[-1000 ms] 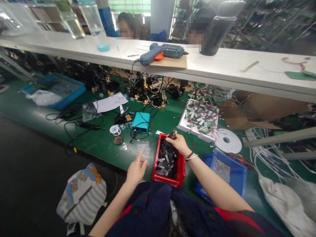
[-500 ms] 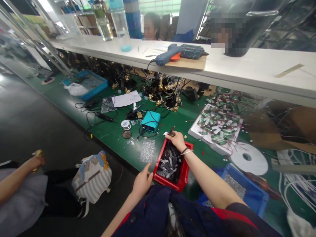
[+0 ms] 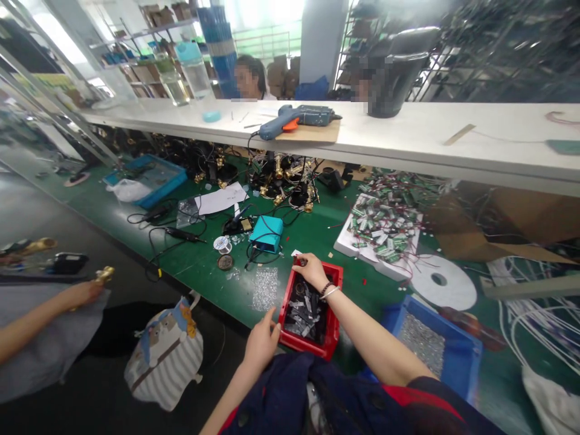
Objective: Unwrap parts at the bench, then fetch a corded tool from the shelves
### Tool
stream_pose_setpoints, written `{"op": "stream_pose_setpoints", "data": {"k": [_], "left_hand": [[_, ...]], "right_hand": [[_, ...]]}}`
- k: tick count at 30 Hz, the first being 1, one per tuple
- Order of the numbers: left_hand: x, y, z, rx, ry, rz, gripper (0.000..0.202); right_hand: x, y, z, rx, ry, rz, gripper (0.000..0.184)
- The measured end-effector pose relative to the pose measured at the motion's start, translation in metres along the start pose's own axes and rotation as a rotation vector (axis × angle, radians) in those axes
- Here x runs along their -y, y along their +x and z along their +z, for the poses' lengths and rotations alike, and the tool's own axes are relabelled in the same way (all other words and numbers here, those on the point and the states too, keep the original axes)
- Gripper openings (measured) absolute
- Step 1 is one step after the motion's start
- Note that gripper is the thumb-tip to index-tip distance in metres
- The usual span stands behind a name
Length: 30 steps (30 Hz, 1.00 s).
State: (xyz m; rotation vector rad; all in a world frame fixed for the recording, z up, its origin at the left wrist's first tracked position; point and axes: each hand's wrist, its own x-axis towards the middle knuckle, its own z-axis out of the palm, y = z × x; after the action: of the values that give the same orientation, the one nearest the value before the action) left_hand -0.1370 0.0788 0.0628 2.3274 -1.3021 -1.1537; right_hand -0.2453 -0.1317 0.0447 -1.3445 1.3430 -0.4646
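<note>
Two bare hands work at a red bin (image 3: 334,329) of small dark parts that sits on the green table (image 3: 203,266), just in front of the person's lap. One, the right hand (image 3: 312,270), reaches over the bin's far end with its fingers pinched on a small dark part (image 3: 299,261) above the far rim. At the near left corner, the left hand (image 3: 261,343) has its fingers loosely curled, the fingertips touching the rim without gripping it. Beside the bin to the left lies a patch of tiny clear pieces (image 3: 264,288); beyond it stands a teal box (image 3: 266,232) with wires. To the right sits a blue bin (image 3: 457,353), and farther back a white tray (image 3: 348,248) heaped with green components. At the far left a co-worker's hand (image 3: 84,294) holds a brass piece (image 3: 105,275).
</note>
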Motion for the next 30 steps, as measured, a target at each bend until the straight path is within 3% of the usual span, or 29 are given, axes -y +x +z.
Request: {"op": "stream_pose_setpoints", "data": {"k": [3,7,13,14,16,18,20,24,30], "left_hand": [[0.003,0.003,-0.003,-0.01,-0.007,0.011,0.051],[0.011,0.01,0.001,-0.02,-0.03,0.055,0.051],[0.008,0.027,0.01,-0.236,-0.018,0.294,0.056],[0.003,0.029,0.009,-0.222,-0.039,0.336,0.058],[-0.009,0.031,0.008,-0.076,-0.104,0.402,0.057],[-0.021,0.031,0.008,0.106,-0.151,0.407,0.055],[-0.028,0.03,0.01,0.204,-0.162,0.376,0.055],[-0.028,0.03,0.014,0.189,-0.167,0.332,0.058],[-0.017,0.037,0.016,0.092,-0.259,0.291,0.055]], "right_hand": [[-0.009,-0.011,-0.015,0.02,0.144,0.125,0.059],[-0.025,-0.046,-0.03,0.11,0.361,0.304,0.066],[-0.034,-0.111,-0.01,0.171,0.598,0.422,0.075],[-0.034,-0.117,-0.004,0.161,0.627,0.41,0.078],[-0.032,-0.123,0.003,0.141,0.696,0.379,0.083],[-0.028,-0.125,0.005,0.133,0.758,0.353,0.086],[-0.023,-0.127,0.004,0.126,0.786,0.339,0.087],[-0.025,-0.134,0.003,0.138,0.771,0.328,0.092],[-0.05,-0.144,0.01,0.282,0.612,0.408,0.105]]}}
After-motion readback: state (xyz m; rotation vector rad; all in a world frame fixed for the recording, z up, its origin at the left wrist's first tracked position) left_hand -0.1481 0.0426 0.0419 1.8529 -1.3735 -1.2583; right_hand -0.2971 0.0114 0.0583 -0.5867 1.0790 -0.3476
